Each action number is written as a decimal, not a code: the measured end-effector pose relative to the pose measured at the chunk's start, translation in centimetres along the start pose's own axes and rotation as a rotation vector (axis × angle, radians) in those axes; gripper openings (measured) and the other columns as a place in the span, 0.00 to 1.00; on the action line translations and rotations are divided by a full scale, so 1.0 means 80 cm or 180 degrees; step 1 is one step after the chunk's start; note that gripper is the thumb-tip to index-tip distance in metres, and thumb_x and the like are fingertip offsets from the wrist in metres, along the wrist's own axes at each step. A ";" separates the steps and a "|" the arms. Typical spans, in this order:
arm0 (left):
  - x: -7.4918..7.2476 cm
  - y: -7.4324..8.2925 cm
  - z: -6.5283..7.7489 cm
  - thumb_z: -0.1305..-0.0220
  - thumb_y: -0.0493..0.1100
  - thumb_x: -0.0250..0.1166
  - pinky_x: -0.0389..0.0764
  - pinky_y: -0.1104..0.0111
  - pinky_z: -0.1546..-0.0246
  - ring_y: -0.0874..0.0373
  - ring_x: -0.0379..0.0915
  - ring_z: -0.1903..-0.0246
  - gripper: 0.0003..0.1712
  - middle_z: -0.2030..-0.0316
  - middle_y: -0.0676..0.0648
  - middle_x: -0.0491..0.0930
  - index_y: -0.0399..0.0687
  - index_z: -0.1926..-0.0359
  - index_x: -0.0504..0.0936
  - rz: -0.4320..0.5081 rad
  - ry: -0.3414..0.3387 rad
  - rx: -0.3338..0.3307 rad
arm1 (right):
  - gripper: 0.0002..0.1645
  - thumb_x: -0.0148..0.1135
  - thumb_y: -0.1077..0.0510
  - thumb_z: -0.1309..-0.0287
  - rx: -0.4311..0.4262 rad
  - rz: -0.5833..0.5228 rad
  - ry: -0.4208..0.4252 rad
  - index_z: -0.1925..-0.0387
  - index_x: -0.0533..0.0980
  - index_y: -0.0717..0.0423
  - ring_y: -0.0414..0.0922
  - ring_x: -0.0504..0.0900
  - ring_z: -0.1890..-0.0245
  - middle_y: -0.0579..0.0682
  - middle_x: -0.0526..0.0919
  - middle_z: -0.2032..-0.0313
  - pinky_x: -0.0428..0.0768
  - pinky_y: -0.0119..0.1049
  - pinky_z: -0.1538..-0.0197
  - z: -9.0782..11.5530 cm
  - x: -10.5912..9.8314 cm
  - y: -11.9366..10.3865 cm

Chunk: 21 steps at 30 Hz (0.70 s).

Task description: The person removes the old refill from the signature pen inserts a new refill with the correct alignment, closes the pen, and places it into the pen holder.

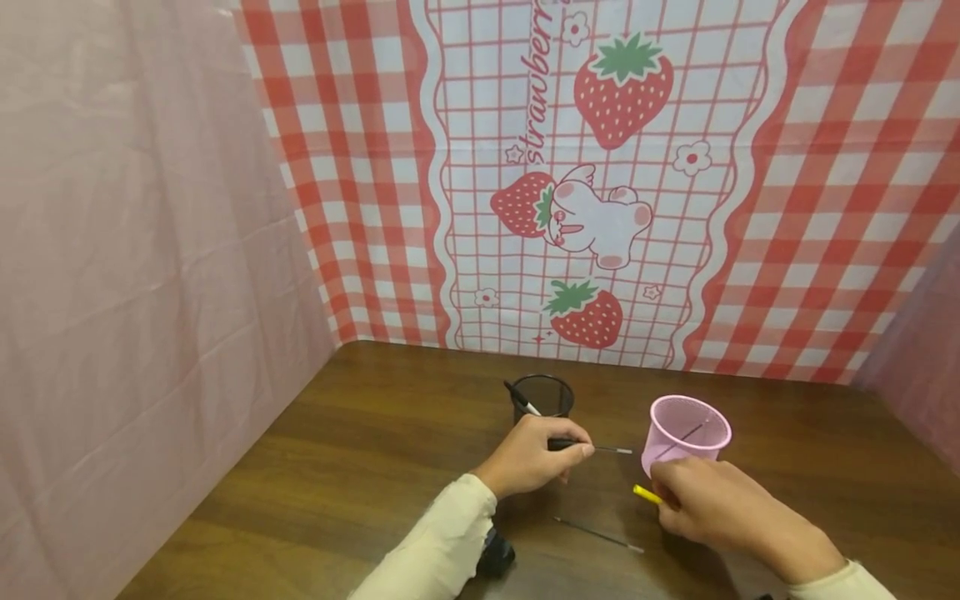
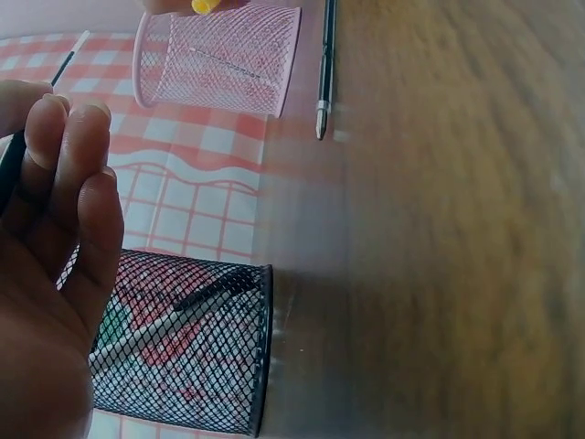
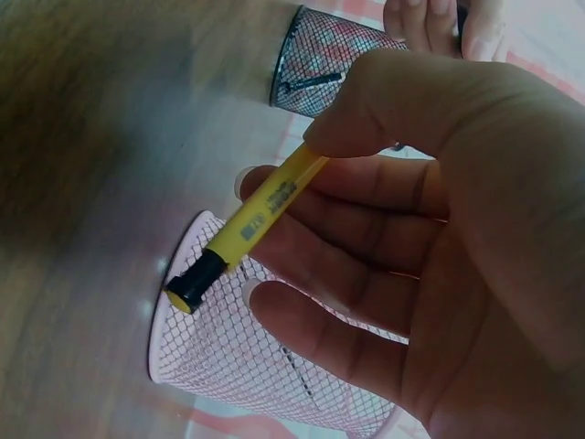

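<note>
In the left hand (image 1: 534, 452), a black barrel (image 1: 560, 444) with a thin rod (image 1: 615, 450) is held; by the right hand (image 1: 712, 500), near the pink cup (image 1: 655, 443), a yellow barrel (image 3: 267, 212) is pinched. Pen parts are seemingly being joined; steady alignment would be called for.

Wall cloth (image 1: 600, 179): bears red cursive lettering (image 1: 536, 92), "strawberr", in the head view. Orientation: rotated, reading from bottom to top. The upper edge of the view cuts off the end of the word.

Yellow pen (image 3: 265, 212): bears small dark markings along the barrel, in the right wrist view. Markings: too blurred to read with certainty.
</note>
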State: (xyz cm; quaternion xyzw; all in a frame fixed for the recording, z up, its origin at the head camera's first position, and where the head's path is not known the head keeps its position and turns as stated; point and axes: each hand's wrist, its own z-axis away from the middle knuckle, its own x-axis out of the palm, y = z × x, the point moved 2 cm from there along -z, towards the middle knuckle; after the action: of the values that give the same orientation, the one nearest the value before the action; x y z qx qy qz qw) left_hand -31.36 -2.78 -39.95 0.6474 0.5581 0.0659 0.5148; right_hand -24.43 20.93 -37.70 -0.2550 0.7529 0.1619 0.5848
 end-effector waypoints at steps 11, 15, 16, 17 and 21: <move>-0.006 0.001 -0.004 0.29 0.41 0.65 0.83 0.71 0.77 0.68 0.77 0.81 0.09 0.72 0.41 0.82 0.41 0.57 0.87 0.0045 -0.0016 0.0032 | 0.22 0.70 0.59 0.61 -0.0016 -0.0098 0.0036 0.79 0.64 0.36 0.30 0.61 0.83 0.29 0.62 0.82 0.62 0.30 0.79 -0.013 -0.027 0.005; -0.003 0.001 -0.003 0.30 0.41 0.65 0.82 0.73 0.78 0.69 0.76 0.81 0.08 0.73 0.45 0.82 0.42 0.57 0.87 -0.0006 0.0012 0.0027 | 0.22 0.71 0.58 0.60 0.0019 -0.0159 0.0008 0.79 0.64 0.36 0.29 0.61 0.84 0.28 0.62 0.83 0.62 0.30 0.80 -0.013 -0.029 0.006; -0.003 0.001 -0.003 0.30 0.41 0.65 0.82 0.73 0.78 0.68 0.76 0.81 0.07 0.72 0.45 0.83 0.43 0.58 0.87 -0.0006 0.0012 0.0002 | 0.22 0.71 0.58 0.60 0.0016 -0.0172 0.0015 0.78 0.64 0.36 0.29 0.61 0.84 0.28 0.62 0.83 0.62 0.29 0.81 -0.012 -0.029 0.007; -0.002 0.001 -0.002 0.30 0.41 0.65 0.82 0.73 0.78 0.69 0.76 0.81 0.07 0.72 0.46 0.83 0.44 0.58 0.87 -0.0003 0.0013 -0.0006 | 0.22 0.71 0.58 0.60 0.0018 -0.0187 0.0018 0.78 0.64 0.36 0.29 0.61 0.84 0.28 0.62 0.83 0.62 0.29 0.81 -0.011 -0.029 0.007; -0.001 0.000 -0.002 0.30 0.41 0.65 0.82 0.72 0.78 0.68 0.76 0.81 0.06 0.72 0.45 0.83 0.46 0.59 0.87 0.0015 0.0001 -0.0023 | 0.22 0.71 0.59 0.60 0.0003 -0.0215 0.0075 0.78 0.64 0.36 0.28 0.61 0.84 0.27 0.62 0.83 0.62 0.28 0.81 -0.008 -0.029 0.006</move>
State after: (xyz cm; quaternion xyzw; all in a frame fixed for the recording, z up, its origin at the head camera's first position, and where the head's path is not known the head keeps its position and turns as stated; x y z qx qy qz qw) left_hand -31.45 -2.78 -39.83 0.6469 0.5563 0.0693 0.5170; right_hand -24.81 21.44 -35.28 -0.2819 0.7507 0.1388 0.5811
